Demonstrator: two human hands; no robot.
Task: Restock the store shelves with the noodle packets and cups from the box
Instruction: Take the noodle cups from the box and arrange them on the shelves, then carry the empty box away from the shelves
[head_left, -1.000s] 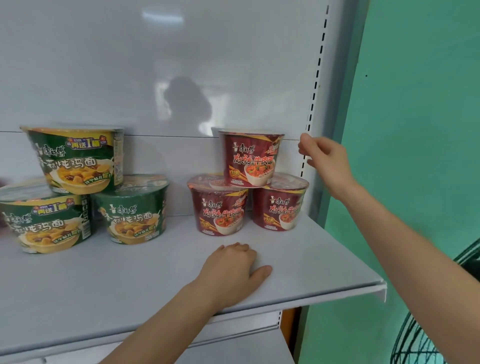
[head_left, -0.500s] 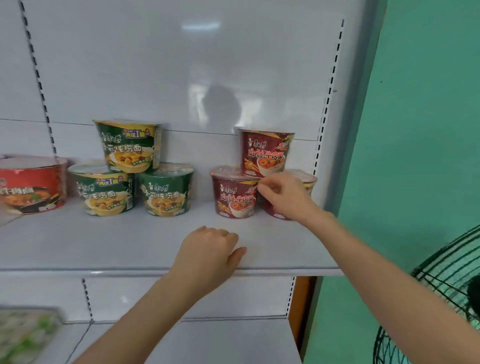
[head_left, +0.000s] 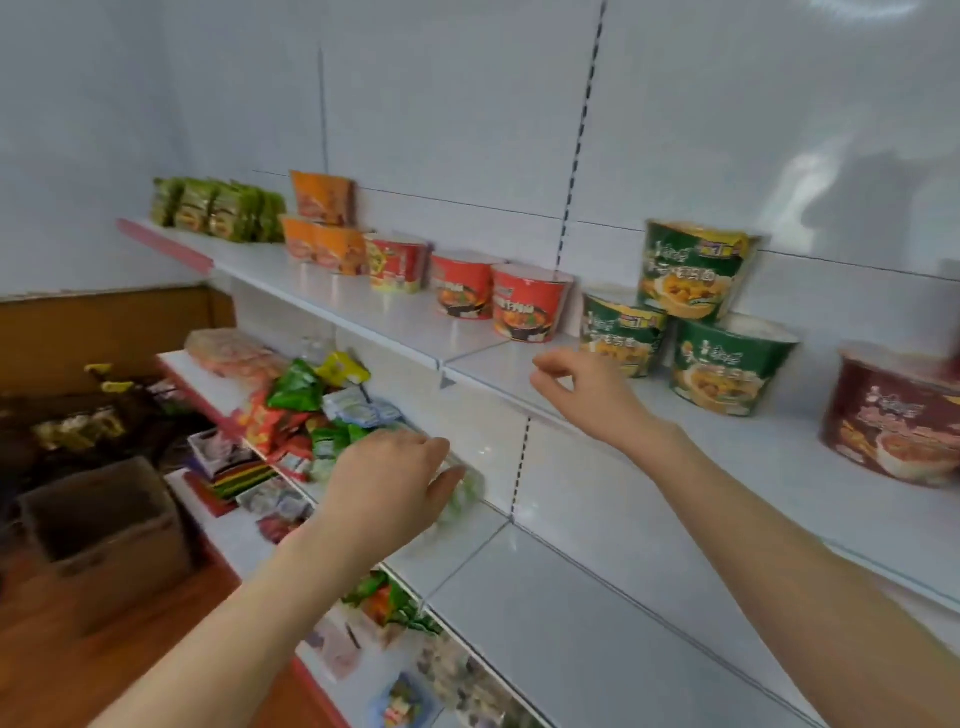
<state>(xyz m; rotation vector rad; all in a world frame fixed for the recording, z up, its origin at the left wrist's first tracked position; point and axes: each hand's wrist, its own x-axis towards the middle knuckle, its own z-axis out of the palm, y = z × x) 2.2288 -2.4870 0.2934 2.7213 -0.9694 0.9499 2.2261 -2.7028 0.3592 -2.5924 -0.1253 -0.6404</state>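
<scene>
Left hand (head_left: 384, 483) loose and empty before lower shelf (head_left: 545, 597), right hand (head_left: 587, 392) likewise over upper shelf (head_left: 727, 467) edge

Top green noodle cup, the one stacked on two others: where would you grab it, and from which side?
I'd grip the top green cup round its side wall just under the wide rim, coming from the shelf's open front. It stands upright and narrows downward, and the back panel blocks the rear. Lift straight up off the two lower green cups.
</scene>
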